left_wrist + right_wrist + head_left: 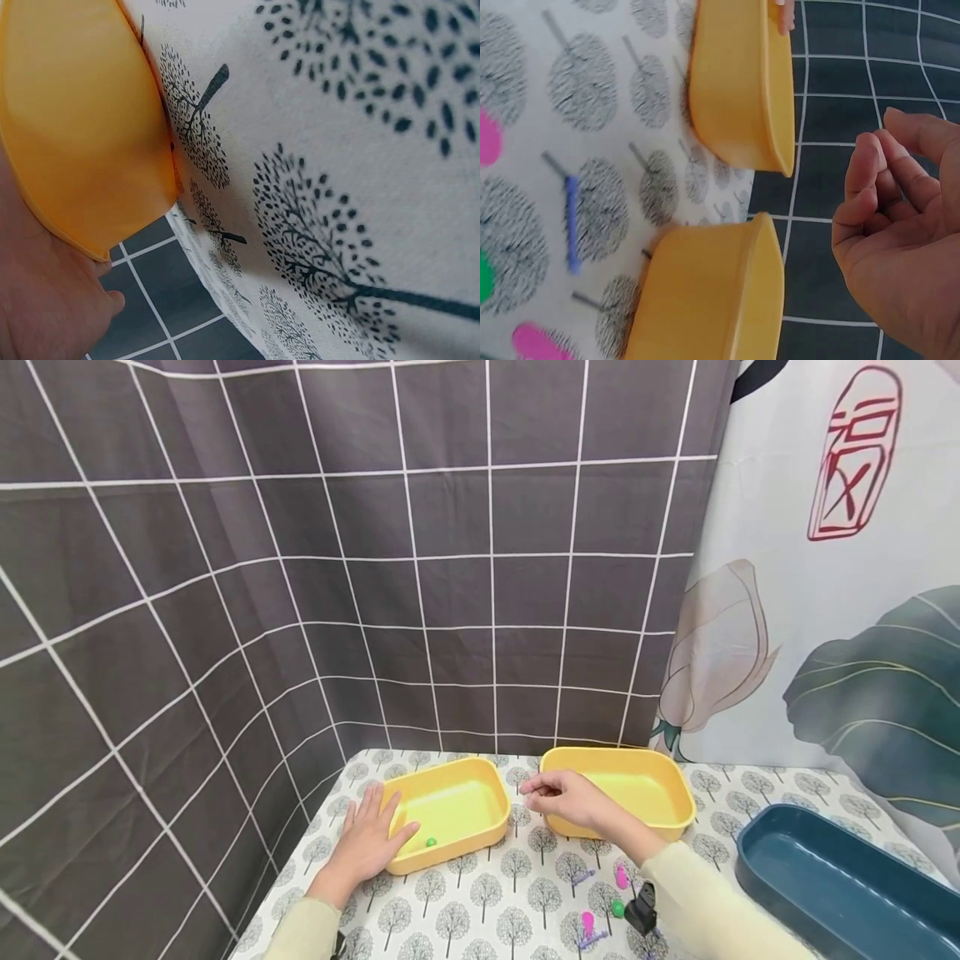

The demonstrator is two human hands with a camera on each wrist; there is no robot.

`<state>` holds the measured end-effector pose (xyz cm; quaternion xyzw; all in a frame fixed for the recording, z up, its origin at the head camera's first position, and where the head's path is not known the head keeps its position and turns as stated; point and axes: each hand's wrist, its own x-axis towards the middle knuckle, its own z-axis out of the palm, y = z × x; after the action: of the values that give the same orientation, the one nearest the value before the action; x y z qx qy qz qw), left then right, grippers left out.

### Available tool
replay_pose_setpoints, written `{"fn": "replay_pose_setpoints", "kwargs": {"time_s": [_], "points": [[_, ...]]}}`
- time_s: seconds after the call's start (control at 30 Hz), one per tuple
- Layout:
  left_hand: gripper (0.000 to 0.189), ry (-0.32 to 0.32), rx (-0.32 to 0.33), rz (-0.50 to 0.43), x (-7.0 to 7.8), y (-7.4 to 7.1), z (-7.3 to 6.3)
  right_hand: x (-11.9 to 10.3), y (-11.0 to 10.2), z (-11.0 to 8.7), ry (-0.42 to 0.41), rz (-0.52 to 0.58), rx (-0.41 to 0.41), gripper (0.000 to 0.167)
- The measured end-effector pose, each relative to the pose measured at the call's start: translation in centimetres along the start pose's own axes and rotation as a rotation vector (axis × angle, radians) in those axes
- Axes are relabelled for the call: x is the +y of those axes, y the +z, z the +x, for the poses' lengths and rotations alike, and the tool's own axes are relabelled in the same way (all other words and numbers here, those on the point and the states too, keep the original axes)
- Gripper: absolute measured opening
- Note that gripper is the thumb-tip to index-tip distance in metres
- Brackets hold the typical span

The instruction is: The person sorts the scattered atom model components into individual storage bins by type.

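My left hand [367, 843] rests on the left end of a yellow plastic bin [459, 849], fingers straight and spread over its rim. A small green ball [431, 842] lies inside near the front wall. In the left wrist view, that hand lies along the rim of the yellow bin [90, 127]. My right hand [572, 797] hovers at the left end of a second yellow bin [660, 762]. Its fingers are curled, thumb and forefinger tips together, and nothing shows between them in the right wrist view, where the hand [907, 202] is seen from the palm side.
On the tree-print cloth before the second bin lie pink pieces [622, 877], a green ball [618, 908] and thin purple sticks [592, 939], partly behind the right forearm. A dark blue bin [847, 868] stands at the right. A gridded dark curtain [450, 593] hangs behind the table.
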<state>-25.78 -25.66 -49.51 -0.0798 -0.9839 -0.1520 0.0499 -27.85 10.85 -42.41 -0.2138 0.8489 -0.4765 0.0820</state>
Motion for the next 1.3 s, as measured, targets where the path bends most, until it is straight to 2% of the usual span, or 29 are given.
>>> {"fn": "replay_pose_setpoints", "kwargs": {"time_s": [0.1, 0.3, 0.53, 0.77, 0.97, 1.3], "points": [[0.083, -0.001, -0.002, 0.001, -0.1, 0.0, -0.1, 0.3, -0.4, -1.0, -0.02, -0.007, -0.017, 0.023], [0.083, 0.002, -0.003, -0.007, 0.0, 0.0, -0.1, 1.5, -1.0, -2.4, -0.033, 0.051, -0.038, 0.023], [0.081, 0.003, -0.004, -0.012, 0.0, 0.0, -0.1, 2.5, -1.6, -4.3, -0.078, 0.088, -0.071, 0.029], [0.083, 0.005, -0.003, -0.015, 0.0, 0.0, 0.0, 3.7, -2.3, -6.0, -0.062, 0.091, -0.092, 0.032], [0.083, 0.004, -0.004, -0.017, 0.0, 0.0, 0.0, 4.7, -2.9, -7.3, -0.105, 0.116, -0.097, 0.033], [0.082, 0.0, -0.007, -0.023, 0.2, -0.1, -0.2, 6.4, -3.7, -9.4, -0.066, 0.159, -0.143, 0.034]]}}
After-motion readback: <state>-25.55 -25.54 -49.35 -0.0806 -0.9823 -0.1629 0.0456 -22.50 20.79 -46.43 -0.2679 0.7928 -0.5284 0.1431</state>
